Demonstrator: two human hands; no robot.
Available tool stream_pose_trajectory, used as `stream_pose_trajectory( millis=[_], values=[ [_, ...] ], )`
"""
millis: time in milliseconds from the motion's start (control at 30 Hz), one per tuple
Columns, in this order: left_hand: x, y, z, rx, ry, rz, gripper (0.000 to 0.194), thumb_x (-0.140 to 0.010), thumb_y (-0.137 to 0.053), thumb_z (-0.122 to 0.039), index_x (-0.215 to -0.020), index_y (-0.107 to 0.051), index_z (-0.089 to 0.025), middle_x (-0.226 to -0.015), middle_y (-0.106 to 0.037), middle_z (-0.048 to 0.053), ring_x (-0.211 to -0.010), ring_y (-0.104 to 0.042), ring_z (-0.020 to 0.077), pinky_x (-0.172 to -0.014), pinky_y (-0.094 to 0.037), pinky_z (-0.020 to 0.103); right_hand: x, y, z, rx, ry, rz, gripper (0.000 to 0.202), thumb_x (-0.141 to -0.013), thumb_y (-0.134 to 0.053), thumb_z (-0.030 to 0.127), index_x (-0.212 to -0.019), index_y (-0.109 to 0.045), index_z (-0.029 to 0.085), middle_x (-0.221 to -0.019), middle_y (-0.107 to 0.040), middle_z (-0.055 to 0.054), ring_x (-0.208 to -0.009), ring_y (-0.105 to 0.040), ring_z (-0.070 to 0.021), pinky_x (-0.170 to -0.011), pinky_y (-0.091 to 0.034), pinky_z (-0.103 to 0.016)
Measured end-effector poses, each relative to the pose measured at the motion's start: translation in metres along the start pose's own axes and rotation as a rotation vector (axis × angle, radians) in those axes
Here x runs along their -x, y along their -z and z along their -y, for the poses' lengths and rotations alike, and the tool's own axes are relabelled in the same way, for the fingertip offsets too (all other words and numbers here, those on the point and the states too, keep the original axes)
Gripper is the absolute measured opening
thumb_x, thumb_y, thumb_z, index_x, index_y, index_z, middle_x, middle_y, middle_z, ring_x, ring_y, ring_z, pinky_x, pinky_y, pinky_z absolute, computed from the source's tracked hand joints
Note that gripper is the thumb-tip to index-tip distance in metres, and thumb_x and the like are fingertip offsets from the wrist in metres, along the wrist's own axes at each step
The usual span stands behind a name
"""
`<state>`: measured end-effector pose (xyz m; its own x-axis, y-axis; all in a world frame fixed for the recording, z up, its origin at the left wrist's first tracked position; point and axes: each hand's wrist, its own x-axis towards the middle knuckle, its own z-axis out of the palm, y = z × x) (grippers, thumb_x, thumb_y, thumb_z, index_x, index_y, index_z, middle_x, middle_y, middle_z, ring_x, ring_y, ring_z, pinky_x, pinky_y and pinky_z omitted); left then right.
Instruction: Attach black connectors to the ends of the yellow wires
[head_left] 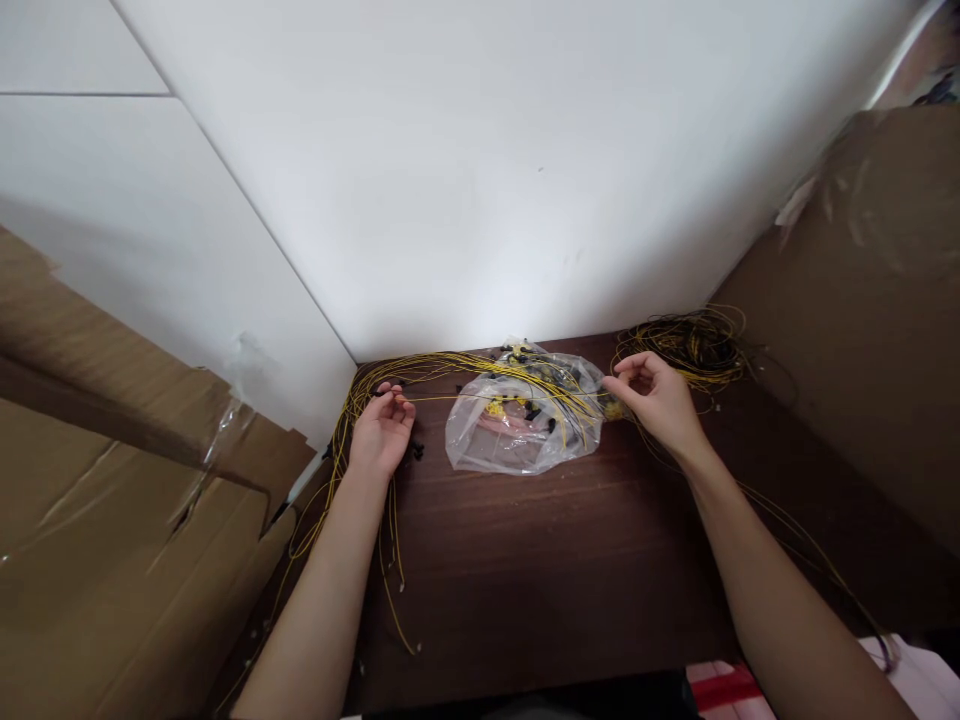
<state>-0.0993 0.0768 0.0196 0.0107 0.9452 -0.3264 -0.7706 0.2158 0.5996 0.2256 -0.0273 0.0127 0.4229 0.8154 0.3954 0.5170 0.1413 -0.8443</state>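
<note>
Yellow wire (431,399) runs sideways above the table (540,560), across the clear plastic bag (466,440), long axis spanning left hand (382,435) to right hand (664,405), each hand's grip apparently pinching it, neither nearer.

The bag (480,447) is crinkled, glossy clear plastic; the wires (465,361) look smooth and plastic-coated. The table (540,560) is faintly shiny, wood-grained; the left box (82,530) matt cardboard with glossy tape (219,440).
</note>
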Motion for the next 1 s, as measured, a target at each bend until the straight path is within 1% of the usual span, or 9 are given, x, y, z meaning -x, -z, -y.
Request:
stream_pose_trajectory(
  millis=[67,167,367,467,533,600,733,900,1000],
  values=[
    [0.000,0.000,0.000,0.004,0.006,0.000,0.018,-0.074,-0.047,0.001,-0.074,-0.058,-0.014,-0.066,-0.062,0.000,-0.054,-0.055,0.0059,-0.054,-0.046,0.018,0.000,-0.001,0.000,0.001,0.019,0.046,0.023,-0.069,-0.067,0.033,-0.083,-0.055,0.019,-0.065,-0.052,0.002,-0.058,-0.048,-0.0119,-0.058,-0.041,-0.025],
    [0.000,0.000,-0.001,0.009,0.008,-0.005,0.019,-0.074,-0.047,0.001,-0.074,-0.058,-0.014,-0.066,-0.062,-0.001,-0.054,-0.055,0.0058,-0.053,-0.046,0.018,0.000,-0.001,0.001,-0.044,0.001,0.085,0.023,-0.068,-0.067,0.032,-0.082,-0.055,0.019,-0.068,-0.053,0.001,-0.061,-0.050,-0.0127,-0.060,-0.043,-0.026],
    [0.000,0.000,-0.002,0.024,0.010,-0.008,0.019,-0.075,-0.047,0.001,-0.074,-0.058,-0.014,-0.065,-0.062,-0.001,-0.054,-0.055,0.0056,-0.053,-0.046,0.018,0.000,0.000,0.004,-0.199,-0.083,0.046,0.024,-0.063,-0.072,0.028,-0.079,-0.056,0.020,-0.076,-0.055,-0.001,-0.072,-0.054,-0.0157,-0.068,-0.047,-0.029],
    [0.000,0.000,-0.002,0.032,0.014,-0.009,0.019,-0.074,-0.047,0.001,-0.073,-0.058,-0.014,-0.065,-0.062,-0.001,-0.053,-0.055,0.0055,-0.053,-0.045,0.017,0.000,0.002,0.004,-0.229,-0.086,0.078,0.027,-0.062,-0.072,0.029,-0.084,-0.059,0.020,-0.084,-0.057,-0.004,-0.076,-0.055,-0.0173,-0.070,-0.048,-0.032],
    [0.000,0.000,-0.002,0.041,0.017,-0.007,0.019,-0.074,-0.047,0.001,-0.073,-0.058,-0.014,-0.064,-0.062,-0.001,-0.053,-0.055,0.0055,-0.053,-0.045,0.017,0.000,0.003,0.004,-0.190,-0.031,0.118,0.025,-0.065,-0.070,0.028,-0.087,-0.061,0.020,-0.087,-0.057,-0.004,-0.074,-0.055,-0.0167,-0.069,-0.048,-0.031],
    [0.000,0.000,-0.002,0.048,0.021,-0.006,0.019,-0.074,-0.047,0.002,-0.073,-0.058,-0.014,-0.064,-0.062,-0.001,-0.053,-0.055,0.0057,-0.053,-0.045,0.017,0.000,0.005,0.004,-0.063,0.057,0.140,0.019,-0.070,-0.065,0.027,-0.088,-0.064,0.020,-0.086,-0.056,-0.004,-0.072,-0.055,-0.0161,-0.065,-0.047,-0.030],
    [-0.001,0.000,-0.002,0.042,0.019,-0.008,0.019,-0.074,-0.047,0.002,-0.073,-0.058,-0.014,-0.064,-0.062,-0.001,-0.054,-0.055,0.0059,-0.053,-0.045,0.018,0.000,0.007,0.007,0.198,0.207,0.105,0.013,-0.076,-0.059,0.024,-0.085,-0.068,0.021,-0.079,-0.054,-0.004,-0.067,-0.052,-0.0157,-0.060,-0.044,-0.030],
    [-0.001,0.000,-0.002,0.021,0.014,-0.014,0.019,-0.072,-0.049,0.001,-0.073,-0.058,-0.015,-0.065,-0.062,-0.001,-0.055,-0.055,0.0060,-0.053,-0.045,0.017,0.001,0.008,0.011,0.221,0.276,0.044,0.015,-0.079,-0.054,0.021,-0.073,-0.067,0.022,-0.076,-0.051,-0.003,-0.065,-0.050,-0.0150,-0.055,-0.040,-0.029],
    [0.000,0.000,-0.002,0.025,0.015,-0.015,0.019,-0.072,-0.048,0.002,-0.073,-0.058,-0.015,-0.065,-0.062,-0.001,-0.054,-0.054,0.0059,-0.053,-0.045,0.017,0.002,0.008,0.013,0.235,0.310,0.017,0.018,-0.078,-0.051,0.016,-0.067,-0.064,0.021,-0.076,-0.050,-0.004,-0.068,-0.050,-0.0158,-0.056,-0.040,-0.029]
  ],
)
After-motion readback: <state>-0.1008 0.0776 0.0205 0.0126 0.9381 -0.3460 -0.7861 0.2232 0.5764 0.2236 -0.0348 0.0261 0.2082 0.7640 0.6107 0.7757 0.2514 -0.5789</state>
